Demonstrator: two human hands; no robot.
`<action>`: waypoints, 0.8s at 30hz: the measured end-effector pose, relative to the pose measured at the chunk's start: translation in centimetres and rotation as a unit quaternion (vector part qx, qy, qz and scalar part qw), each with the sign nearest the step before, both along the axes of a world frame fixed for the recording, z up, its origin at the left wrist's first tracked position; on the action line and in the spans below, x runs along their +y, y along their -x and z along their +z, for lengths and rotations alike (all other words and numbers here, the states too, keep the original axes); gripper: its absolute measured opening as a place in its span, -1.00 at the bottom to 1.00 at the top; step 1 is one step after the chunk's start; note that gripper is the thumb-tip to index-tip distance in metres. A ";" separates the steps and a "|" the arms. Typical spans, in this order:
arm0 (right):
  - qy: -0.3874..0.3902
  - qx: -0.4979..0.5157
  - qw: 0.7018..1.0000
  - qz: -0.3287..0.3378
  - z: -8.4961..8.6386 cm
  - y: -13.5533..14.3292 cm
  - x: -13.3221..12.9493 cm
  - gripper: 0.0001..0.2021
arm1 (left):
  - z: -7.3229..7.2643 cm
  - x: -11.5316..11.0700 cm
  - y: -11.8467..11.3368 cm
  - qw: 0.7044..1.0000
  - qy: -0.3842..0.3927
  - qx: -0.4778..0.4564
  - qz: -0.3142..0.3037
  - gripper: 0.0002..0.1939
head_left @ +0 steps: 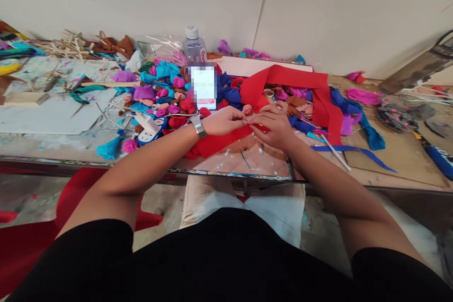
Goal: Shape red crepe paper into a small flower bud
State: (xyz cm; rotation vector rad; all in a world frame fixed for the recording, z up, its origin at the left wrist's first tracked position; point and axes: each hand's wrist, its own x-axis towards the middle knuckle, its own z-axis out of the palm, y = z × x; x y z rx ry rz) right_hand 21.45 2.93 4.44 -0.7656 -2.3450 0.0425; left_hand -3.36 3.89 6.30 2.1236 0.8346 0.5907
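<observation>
Over the front of the table my left hand (225,122), with a metal watch on the wrist, and my right hand (272,124) meet at the fingertips. Both are closed in a pinch. A bit of red crepe paper (261,127) shows between the thumb and fingers of my right hand; most of what the fingertips hold is hidden. A long red crepe paper strip (221,145) lies below my left hand. A wider red strip (293,77) loops behind and to the right of my right hand. Just beyond the fingertips sits a pink rolled paper flower (247,110).
A phone (203,86) leans before a clear bottle (194,45). Crumpled paper flowers (166,71) crowd the middle. A power strip (152,130) and teal-handled pliers (88,88) lie left. On the right are a blue strip (357,150) and a white stick (335,152).
</observation>
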 end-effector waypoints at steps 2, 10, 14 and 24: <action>-0.007 0.004 1.000 -0.010 0.0 0.0 -0.1 -0.83 | 0.0 -0.1 0.0 1.000 -0.012 0.005 0.003 -0.67; -0.008 0.016 0.999 -0.042 -0.2 0.2 -0.3 -0.84 | 0.1 -1.1 -0.3 0.994 -0.095 0.019 0.045 -0.71; -0.012 0.030 0.998 -0.050 -0.1 0.3 -0.3 -0.82 | 0.1 -1.2 -0.4 0.992 -0.112 0.009 0.064 -0.71; 0.015 0.051 0.998 -0.041 -0.4 0.3 -0.2 -0.85 | -0.1 -1.3 -0.5 0.988 -0.137 0.020 0.072 -0.73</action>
